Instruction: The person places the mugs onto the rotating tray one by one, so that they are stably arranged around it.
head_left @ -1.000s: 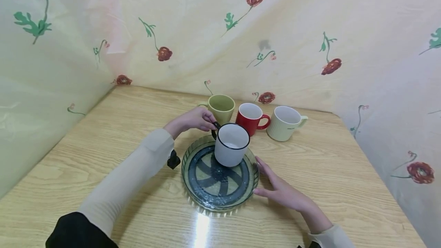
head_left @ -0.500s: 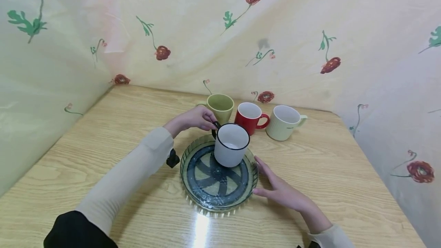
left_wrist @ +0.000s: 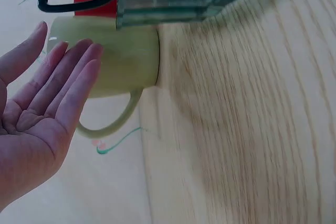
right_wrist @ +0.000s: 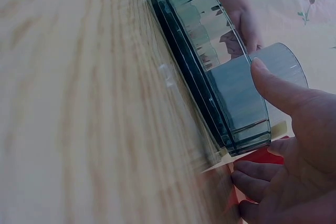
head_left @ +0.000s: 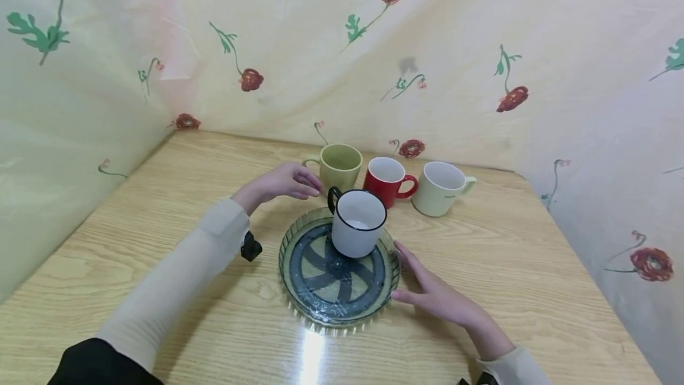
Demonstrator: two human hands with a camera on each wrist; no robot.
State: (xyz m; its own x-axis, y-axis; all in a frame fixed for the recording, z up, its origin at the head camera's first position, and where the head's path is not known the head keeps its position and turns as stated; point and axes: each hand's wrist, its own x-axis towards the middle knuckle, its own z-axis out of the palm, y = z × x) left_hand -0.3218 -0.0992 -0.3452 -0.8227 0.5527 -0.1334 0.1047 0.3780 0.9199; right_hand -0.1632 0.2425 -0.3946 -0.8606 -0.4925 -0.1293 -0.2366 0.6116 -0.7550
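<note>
A white mug (head_left: pixel 357 236) with a black rim and black handle stands upright on a round glass dish (head_left: pixel 293 290) with a dark wheel-like pattern. My left hand (head_left: pixel 285 184) hovers left of the mug's handle, holding nothing. In the left wrist view its fingers (left_wrist: pixel 79 85) are loosely extended, palm showing, in front of a green mug (left_wrist: pixel 123 59). On the dish's right side, my right hand (head_left: pixel 435 293) spreads thumb and fingers along the rim. In the right wrist view, its thumb (right_wrist: pixel 278 87) lies at the upper edge of the glass wall.
Behind the dish, a green mug (head_left: pixel 341 165), a red mug (head_left: pixel 382 188) and a cream mug (head_left: pixel 438 195) stand in a row on the wooden table (head_left: pixel 160 212). A flower-patterned cloth (head_left: pixel 299 46) rises beyond the table's back and side edges.
My left hand has let go of the white mug's handle and drawn back to the left. The mug stays on the dish, and my right hand keeps its place at the rim.
</note>
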